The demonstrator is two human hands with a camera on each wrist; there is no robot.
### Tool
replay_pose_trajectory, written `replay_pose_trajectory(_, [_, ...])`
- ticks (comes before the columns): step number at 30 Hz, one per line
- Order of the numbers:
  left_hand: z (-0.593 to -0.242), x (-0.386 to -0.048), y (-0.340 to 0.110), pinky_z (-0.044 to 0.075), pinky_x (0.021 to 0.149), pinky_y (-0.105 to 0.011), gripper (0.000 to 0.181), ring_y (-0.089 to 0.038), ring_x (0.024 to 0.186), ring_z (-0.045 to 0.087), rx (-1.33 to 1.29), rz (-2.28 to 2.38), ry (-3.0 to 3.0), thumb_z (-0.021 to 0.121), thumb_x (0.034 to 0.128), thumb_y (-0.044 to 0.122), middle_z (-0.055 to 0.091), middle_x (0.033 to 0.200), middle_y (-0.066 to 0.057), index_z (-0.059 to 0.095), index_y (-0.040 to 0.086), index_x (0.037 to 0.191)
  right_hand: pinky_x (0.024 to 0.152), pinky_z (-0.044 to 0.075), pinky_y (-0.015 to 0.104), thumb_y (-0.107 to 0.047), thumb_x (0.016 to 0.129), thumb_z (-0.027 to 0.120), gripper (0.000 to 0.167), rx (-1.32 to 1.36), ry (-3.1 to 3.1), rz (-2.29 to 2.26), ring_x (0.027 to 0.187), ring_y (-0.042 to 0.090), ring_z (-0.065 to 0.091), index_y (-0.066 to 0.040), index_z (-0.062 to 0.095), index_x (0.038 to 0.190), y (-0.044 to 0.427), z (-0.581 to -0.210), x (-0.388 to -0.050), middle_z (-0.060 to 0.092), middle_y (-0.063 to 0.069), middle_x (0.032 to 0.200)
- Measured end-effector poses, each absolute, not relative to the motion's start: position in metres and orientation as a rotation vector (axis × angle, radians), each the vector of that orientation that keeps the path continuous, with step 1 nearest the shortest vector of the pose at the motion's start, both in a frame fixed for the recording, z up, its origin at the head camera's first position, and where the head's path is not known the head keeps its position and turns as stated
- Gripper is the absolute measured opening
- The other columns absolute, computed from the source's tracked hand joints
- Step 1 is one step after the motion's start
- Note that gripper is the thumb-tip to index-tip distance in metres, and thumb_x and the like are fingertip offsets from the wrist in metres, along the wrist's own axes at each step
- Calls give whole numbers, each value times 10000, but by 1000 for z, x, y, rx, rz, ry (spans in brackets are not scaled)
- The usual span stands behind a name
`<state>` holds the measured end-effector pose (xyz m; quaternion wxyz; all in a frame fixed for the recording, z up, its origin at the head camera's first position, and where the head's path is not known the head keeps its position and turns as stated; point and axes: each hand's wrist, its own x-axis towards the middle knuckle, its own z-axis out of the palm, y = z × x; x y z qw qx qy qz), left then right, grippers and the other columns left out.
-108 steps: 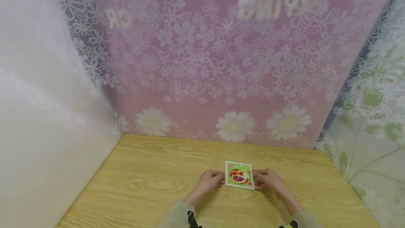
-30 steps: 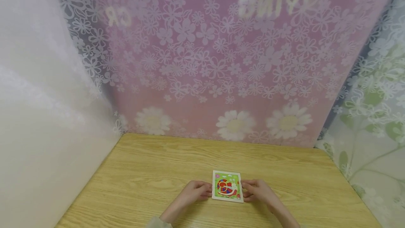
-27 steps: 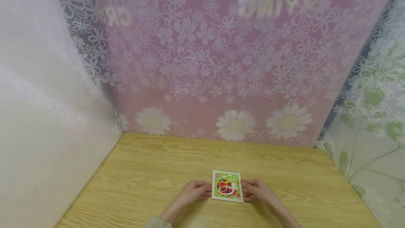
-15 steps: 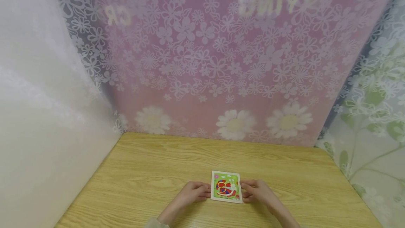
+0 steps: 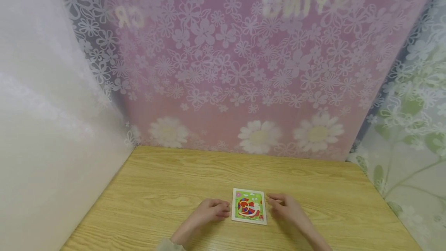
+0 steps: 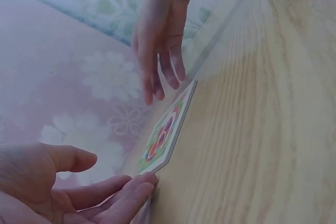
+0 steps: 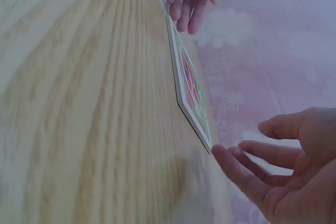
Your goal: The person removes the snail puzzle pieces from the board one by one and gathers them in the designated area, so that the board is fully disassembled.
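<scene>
A square jigsaw puzzle board (image 5: 249,206) with a white border and a red, blue and white snail on green lies flat on the table. On its left side is my left hand (image 5: 210,211), fingers relaxed and a small gap from the border in the head view. My right hand (image 5: 287,210) hovers off the right edge, thumb and fingers spread apart, holding nothing. In the left wrist view the puzzle board (image 6: 167,129) appears edge-on between both hands. From the right wrist, the right fingertips (image 7: 220,153) look close to the board's near corner; contact there is hard to tell.
The light wood-grain table (image 5: 167,181) extends around the board on all sides. A pink flowered curtain (image 5: 223,69) hangs along the back edge. White sheeting (image 5: 52,127) borders the left, and a leaf-patterned curtain (image 5: 414,138) the right.
The board came nearer and leftward from its spot several seconds ago, with a hand at each side. In the last half second both hands have drawn away from its edges, the board staying put.
</scene>
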<state>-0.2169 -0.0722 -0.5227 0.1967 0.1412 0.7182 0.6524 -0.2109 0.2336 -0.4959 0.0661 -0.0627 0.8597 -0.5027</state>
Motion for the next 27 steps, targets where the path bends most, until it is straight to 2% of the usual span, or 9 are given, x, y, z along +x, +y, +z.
replay_pose_trajectory(3, [-519, -222, -77, 595, 896, -399, 429, -350, 1064, 696, 409, 1821, 2030, 541, 1062, 194, 684, 1187, -258, 569, -161, 1302, 749, 614, 320, -173, 1011, 638, 346, -322, 2801, -1390, 963, 294, 702, 28, 668, 1291, 233, -494, -213, 669, 206, 1221])
replay_pose_trajectory(6, [-513, -228, -78, 594, 897, -412, 439, -375, 1076, 689, 422, 1838, 2053, 532, 1064, 194, 673, 1203, -281, 559, -165, 1315, 843, 607, 379, -169, 1007, 646, 344, -559, 2928, -1217, 1108, 374, 666, -1, 665, 1306, 228, -496, -214, 653, 202, 1286])
replay_pose_trajectory(12, [-501, -240, -75, 569, 945, -445, 445, -408, 1155, 651, 428, 1896, 2082, 494, 1080, 189, 631, 1273, -308, 539, -170, 1339, 1007, 476, 592, -253, 1019, 628, 493, -957, 2970, -801, 1330, 442, 504, 21, 554, 1422, 214, -501, -209, 523, 206, 1474])
replay_pose_trajectory(17, [-495, -247, -71, 555, 965, -471, 426, -425, 1180, 633, 435, 1914, 2123, 483, 1085, 167, 625, 1285, -310, 536, -162, 1350, 1085, 402, 602, -398, 1033, 572, 626, -1007, 2895, -619, 1452, 406, 361, 8, 465, 1497, 208, -507, -204, 401, 164, 1583])
replay_pose_trajectory(20, [-493, -253, -69, 554, 964, -479, 415, -422, 1172, 638, 441, 1916, 2153, 482, 1086, 162, 636, 1273, -300, 544, -152, 1350, 1101, 385, 610, -468, 1028, 541, 685, -1017, 2884, -586, 1470, 396, 333, -12, 427, 1526, 206, -509, -200, 368, 155, 1604])
replay_pose_trajectory(27, [-490, -261, -66, 556, 959, -479, 406, -398, 1165, 650, 452, 1865, 2221, 491, 1086, 181, 659, 1260, -264, 567, -111, 1357, 1107, 347, 658, -477, 1055, 470, 671, -1045, 2892, -499, 1464, 391, 349, -29, 394, 1549, 203, -511, -195, 358, 151, 1612])
